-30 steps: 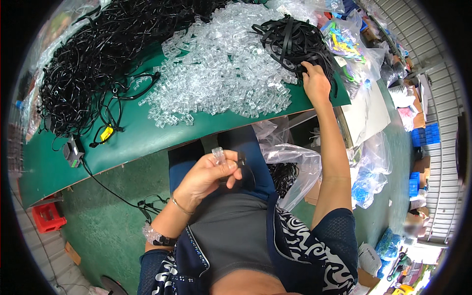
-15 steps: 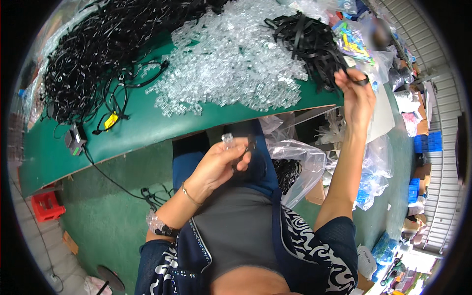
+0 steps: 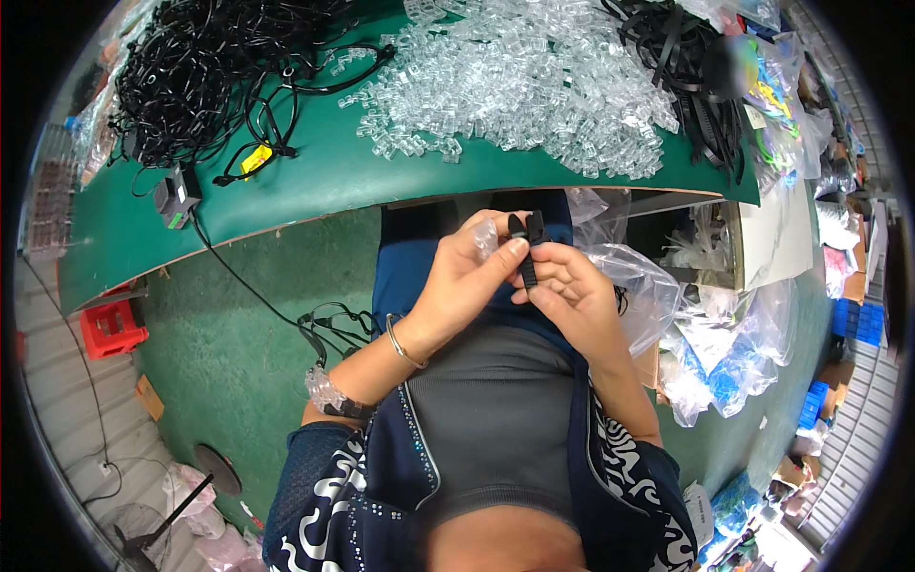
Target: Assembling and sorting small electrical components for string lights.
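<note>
Both hands meet over the lap, below the green surface. The left hand pinches a clear plastic clip; the right hand clamps a black strap at the clip's three o'clock. This looks like the fitting step: next, line the strap's end up with the clip.

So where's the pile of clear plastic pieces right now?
In the head view, the clear plastic pieces lie top centre on the green table, between two black cable heaps.

floor: green, smooth | bench: green top, curved front edge | red crate: on the floor under the bench's left end | blue crates: stacked far right | light: bright, even daylight
</note>
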Available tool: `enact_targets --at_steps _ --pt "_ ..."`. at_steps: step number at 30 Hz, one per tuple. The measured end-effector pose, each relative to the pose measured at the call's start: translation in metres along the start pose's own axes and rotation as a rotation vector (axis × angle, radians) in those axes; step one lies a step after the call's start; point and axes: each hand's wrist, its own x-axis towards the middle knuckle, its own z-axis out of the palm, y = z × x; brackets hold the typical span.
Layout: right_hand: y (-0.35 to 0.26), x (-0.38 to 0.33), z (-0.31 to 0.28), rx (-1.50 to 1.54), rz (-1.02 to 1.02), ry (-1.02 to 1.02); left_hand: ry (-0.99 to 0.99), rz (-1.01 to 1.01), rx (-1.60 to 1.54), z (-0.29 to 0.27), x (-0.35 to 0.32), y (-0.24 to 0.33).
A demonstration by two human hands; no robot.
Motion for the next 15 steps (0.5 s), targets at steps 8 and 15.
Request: enact_targets --at_steps 8,15 --pt "0.002 0.001 0.013 -0.604 -0.264 0.179 0.023 0.039 -0.003 0.001 -0.005 -0.012" --pt "-0.002 -0.003 0.007 -0.441 -0.125 0.197 -0.021 0.008 -0.218 -0.002 -0.005 -0.011"
